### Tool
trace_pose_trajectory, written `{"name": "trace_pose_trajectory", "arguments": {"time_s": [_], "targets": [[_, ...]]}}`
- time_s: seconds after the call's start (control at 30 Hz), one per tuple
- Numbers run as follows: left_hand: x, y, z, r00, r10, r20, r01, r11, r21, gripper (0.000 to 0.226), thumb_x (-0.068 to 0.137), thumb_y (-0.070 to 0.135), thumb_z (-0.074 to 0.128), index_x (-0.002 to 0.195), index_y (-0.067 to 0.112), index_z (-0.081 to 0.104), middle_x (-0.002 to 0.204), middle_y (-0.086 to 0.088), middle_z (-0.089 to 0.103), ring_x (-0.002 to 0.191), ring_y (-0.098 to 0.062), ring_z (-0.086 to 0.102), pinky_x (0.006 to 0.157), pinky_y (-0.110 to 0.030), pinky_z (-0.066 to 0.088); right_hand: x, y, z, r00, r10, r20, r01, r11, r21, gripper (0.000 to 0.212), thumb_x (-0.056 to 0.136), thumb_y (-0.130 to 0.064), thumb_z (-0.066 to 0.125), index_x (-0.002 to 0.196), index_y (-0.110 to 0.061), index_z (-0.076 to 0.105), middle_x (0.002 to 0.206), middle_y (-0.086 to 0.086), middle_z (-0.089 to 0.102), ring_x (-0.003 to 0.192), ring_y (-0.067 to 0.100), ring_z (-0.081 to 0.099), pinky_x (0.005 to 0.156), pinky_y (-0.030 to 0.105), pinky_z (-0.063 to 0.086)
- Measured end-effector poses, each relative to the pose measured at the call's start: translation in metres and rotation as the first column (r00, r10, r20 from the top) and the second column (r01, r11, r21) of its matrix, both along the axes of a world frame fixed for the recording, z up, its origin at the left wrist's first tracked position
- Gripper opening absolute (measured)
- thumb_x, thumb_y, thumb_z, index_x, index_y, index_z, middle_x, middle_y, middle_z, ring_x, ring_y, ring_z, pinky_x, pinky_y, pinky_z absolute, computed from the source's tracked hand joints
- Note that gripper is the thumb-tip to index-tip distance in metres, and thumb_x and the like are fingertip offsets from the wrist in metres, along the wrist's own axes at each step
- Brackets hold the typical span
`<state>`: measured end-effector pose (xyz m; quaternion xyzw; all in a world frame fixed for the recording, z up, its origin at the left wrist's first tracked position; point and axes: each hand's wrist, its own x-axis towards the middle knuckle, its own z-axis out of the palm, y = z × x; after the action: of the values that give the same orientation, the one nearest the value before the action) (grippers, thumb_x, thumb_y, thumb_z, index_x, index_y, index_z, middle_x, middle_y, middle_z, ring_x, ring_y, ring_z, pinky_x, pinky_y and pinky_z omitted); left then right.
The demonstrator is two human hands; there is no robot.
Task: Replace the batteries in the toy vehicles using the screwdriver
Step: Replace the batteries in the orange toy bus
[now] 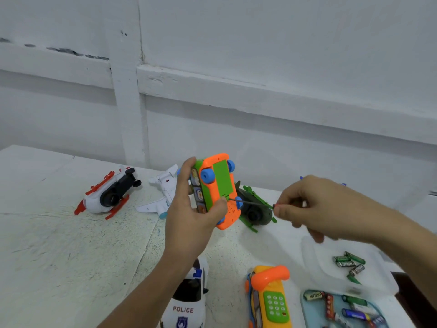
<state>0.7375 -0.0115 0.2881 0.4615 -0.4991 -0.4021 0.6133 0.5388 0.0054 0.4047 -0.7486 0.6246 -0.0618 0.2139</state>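
- Starting nearest me: police car (186, 304) at the bottom edge, upright, partly under my left forearm. No sign it has been opened.
- Toy phone (269, 301) just right of it, face up, not being handled.
- Blue tray (303, 303) at bottom right holds mixed batteries (350, 308). Can't tell used from fresh.
- Clear tub (316, 252) behind the tray holds a few green batteries (350, 262), loose.
- Left hand (189, 209) wraps the orange toy car (220, 190) and holds it off the table, underside towards me. Thumb presses the underside near the screw.
- Green cover (222, 178) on the car's underside sits closed and flush.
- Right hand (314, 204) pinches the screwdriver (250, 202) by its red handle end, other fingers loosely curled. The shaft runs left and its tip meets the lower edge of the cover.
- My judgement: I'm on the screw step for this car. Can't tell from here whether it's loosening or tightening, so can't tell if these cells are already swapped.
- Green helicopter (256, 215) just behind the car, tipped over on the table (59, 245), partly hidden.
- White plane (160, 192) behind my left hand, lying flat.
- Red-and-white helicopter (106, 195) far left, on its side, dark underside showing. Compartment state unclear.
- Overall, as a guess: early or middle. One toy in hand, several lying about with nothing that marks them as done.
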Motion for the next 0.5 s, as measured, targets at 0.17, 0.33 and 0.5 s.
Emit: {"name": "trace_pose_trajectory", "arguments": {"time_s": [0.17, 0.33, 0.5], "targets": [[0.007, -0.001, -0.005, 0.998, -0.019, 0.062, 0.024, 0.996, -0.082, 0.097, 0.081, 0.006, 0.076, 0.137, 0.065, 0.024, 0.111, 0.056, 0.047, 0.094, -0.003, 0.071, 0.066, -0.012, 0.054, 0.001, 0.003, -0.028, 0.918, -0.218, 0.333, 0.079, 0.919, 0.386, 0.022, 0.097, -0.025, 0.054, 0.087, -0.006, 0.063, 0.077, 0.007, 0.066, 0.049, 0.021, 0.057, 0.036, 0.021, 0.034], [0.012, -0.002, -0.012, 0.997, -0.006, 0.083, 0.019, 0.987, -0.157, 0.092, 0.078, -0.006, 0.075, 0.139, 0.048, 0.034, 0.124, 0.032, 0.051, 0.097, 0.014, 0.062, 0.065, -0.006, 0.05, 0.006, 0.005, -0.044, 0.813, -0.347, 0.468, -0.035, 0.773, 0.633, 0.021, 0.102, -0.023, 0.045, 0.091, -0.009, 0.056, 0.087, 0.017, 0.071, 0.058, 0.025, 0.064, 0.035, 0.019, 0.035], [0.02, -0.002, -0.015, 0.99, 0.006, 0.138, 0.024, 0.976, -0.216, 0.092, 0.075, -0.009, 0.077, 0.135, 0.046, 0.036, 0.128, 0.029, 0.048, 0.105, 0.017, 0.056, 0.069, -0.006, 0.05, 0.008, 0.005, -0.058, 0.694, -0.448, 0.564, -0.121, 0.7, 0.704, 0.021, 0.099, -0.017, 0.044, 0.088, -0.006, 0.057, 0.069, 0.011, 0.06, 0.05, 0.02, 0.058, 0.034, 0.016, 0.033]]}}
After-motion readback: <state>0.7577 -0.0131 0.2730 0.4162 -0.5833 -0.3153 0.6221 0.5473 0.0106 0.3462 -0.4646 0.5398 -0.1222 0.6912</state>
